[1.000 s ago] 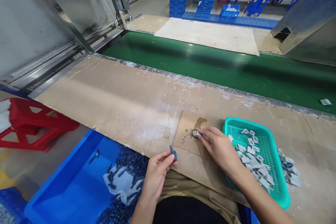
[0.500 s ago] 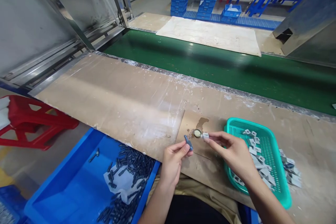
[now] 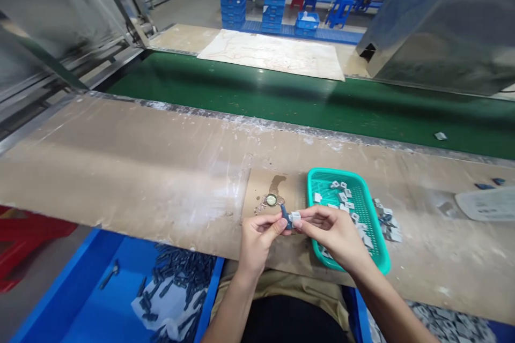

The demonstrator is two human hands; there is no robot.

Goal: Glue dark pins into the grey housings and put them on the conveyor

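Note:
Between the fingertips of my left hand (image 3: pixel 259 236) is a small dark blue-grey plastic piece (image 3: pixel 285 215), slim at its upper end. My right hand (image 3: pixel 332 230) pinches a small white block (image 3: pixel 295 217) with a square face. The block's left side meets the dark piece, both held just above the board. Just beyond my fingers lies a small round dish (image 3: pixel 271 200) with a pale centre and dark rim, wet marks around it. A teal basket (image 3: pixel 311 182) holding several white blocks stands right beside my right hand.
A blue bin (image 3: pixel 92 278) at lower left holds many dark pieces and a white sheet. More white pieces (image 3: pixel 388 220) lie right of the basket. A green conveyor belt (image 3: pixel 241 83) runs beyond the worktop, with a small piece (image 3: pixel 440 136) on it. A translucent container (image 3: pixel 486 203) sits far right.
My hands have come together, so the white block now touches the dark piece; before, a gap separated them. The view has turned to the right.

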